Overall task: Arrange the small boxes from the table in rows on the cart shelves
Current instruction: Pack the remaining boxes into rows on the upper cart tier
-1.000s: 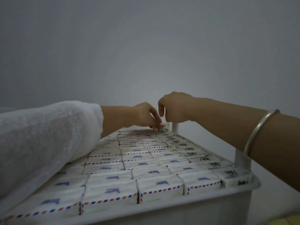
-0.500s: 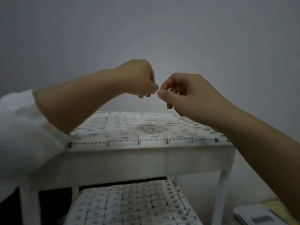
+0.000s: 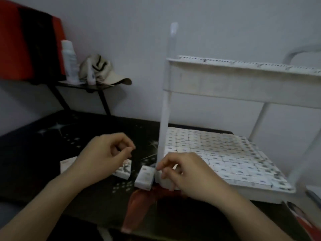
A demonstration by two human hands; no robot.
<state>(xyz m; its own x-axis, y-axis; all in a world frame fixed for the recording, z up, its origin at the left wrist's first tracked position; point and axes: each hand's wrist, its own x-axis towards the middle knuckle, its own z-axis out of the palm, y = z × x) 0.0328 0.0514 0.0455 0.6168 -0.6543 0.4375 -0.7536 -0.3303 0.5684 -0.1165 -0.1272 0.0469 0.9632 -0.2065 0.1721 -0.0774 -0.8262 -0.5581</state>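
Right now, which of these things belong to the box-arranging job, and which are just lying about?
Job: loose small boxes on the dark table; white cart; rowed boxes on its lower shelf.
Lying about: beige cap; white bottle; red-and-black object; black side stand.

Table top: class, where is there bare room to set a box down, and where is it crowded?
Free: the dark table beyond the left hand, out to the stand's legs, and the strip behind both hands. Crowded: the loose boxes by the right hand at the cart post; the lower shelf is packed.
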